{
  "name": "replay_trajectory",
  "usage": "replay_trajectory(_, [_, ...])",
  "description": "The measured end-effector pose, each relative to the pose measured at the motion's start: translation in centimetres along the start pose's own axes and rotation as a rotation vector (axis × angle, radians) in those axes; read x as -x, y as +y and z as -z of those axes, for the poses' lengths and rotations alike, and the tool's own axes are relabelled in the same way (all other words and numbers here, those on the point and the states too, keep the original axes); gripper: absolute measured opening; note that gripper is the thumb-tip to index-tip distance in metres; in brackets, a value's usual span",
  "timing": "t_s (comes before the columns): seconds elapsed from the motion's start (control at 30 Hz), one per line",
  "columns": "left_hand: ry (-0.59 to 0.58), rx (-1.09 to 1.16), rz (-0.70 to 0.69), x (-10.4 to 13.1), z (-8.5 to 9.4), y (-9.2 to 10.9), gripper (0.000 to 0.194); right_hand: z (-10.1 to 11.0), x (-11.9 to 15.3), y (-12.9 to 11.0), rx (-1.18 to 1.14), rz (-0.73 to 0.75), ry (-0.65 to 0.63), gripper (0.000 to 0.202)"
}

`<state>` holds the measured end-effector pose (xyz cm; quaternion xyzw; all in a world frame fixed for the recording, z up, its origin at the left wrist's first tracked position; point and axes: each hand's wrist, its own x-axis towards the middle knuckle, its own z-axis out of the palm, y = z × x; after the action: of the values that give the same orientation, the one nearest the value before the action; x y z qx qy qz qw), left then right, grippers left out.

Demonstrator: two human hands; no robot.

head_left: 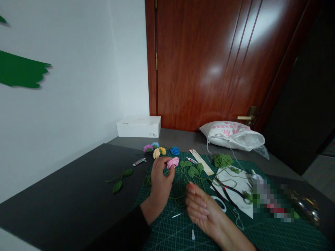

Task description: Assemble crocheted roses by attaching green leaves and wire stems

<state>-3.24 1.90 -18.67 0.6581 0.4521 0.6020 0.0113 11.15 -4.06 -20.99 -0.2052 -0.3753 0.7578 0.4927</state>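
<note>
"Dark sleeve (pixel 131 226) nearest, left arm. Next size down from the counter (pixel 78 181)?"

"Green mat (pixel 167 232), lying on it, under both hands."

"Right hand (pixel 201 205)?"

"Near side, over the mat. Fingers curled, thumb up by the index finger. Can't tell if it's got a strand."

"Left hand (pixel 159 183)?"

"Pinching the pink flower (pixel 172 162), thumb below, index finger behind and left."

"Handling?"

"Looks like yarn, so I'd guess light, soft, not slippery. Won't break, but petals probably squash or pull out of shape."

"Best hold?"

"Underside, I'd say, thumb and fingertip, light squeeze. Leave the petal edges alone."

"Position against the hands?"

"At the left hand's fingertips, touching, on their right; raised above the mat, far and left of the right hand, not touching it."

"Anything smaller?"

"White nozzle cap (pixel 193 234), near side, just left of the right wrist. Done."
</note>
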Motion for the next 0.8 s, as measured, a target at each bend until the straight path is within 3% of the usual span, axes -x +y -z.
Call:
replay_trajectory(0.07, [-0.005,0.015,0.002,0.0,0.0,0.1,0.015,0.1,0.1,-0.3,0.349,0.078,0.060,0.042])
replay_trajectory(0.17, [-0.013,0.056,0.033,0.0,-0.1,0.0,0.016,0.5,0.2,-0.9,1.099,0.302,0.216,0.048])
replay_trajectory(0.23, [-0.020,0.080,0.057,0.0,-0.2,-0.2,0.017,0.8,0.3,-1.5,1.335,0.419,0.283,0.044])
replay_trajectory(0.4, [-0.008,0.092,0.093,0.1,-0.2,-0.3,0.015,0.6,0.2,-2.0,1.321,0.408,0.316,0.040])
replay_trajectory(0.53, [-0.004,0.111,0.116,0.1,-0.2,-0.2,0.014,-0.2,-0.4,-0.7,0.837,0.197,0.193,0.048])
replay_trajectory(0.6, [0.000,0.121,0.129,0.0,-0.2,-0.2,0.014,-0.3,-0.7,-0.4,0.730,0.205,0.157,0.049])
replay_trajectory(0.8, [-0.005,0.183,0.172,0.3,-0.3,-0.6,0.015,1.5,-0.5,-2.5,1.305,0.492,0.284,0.045])
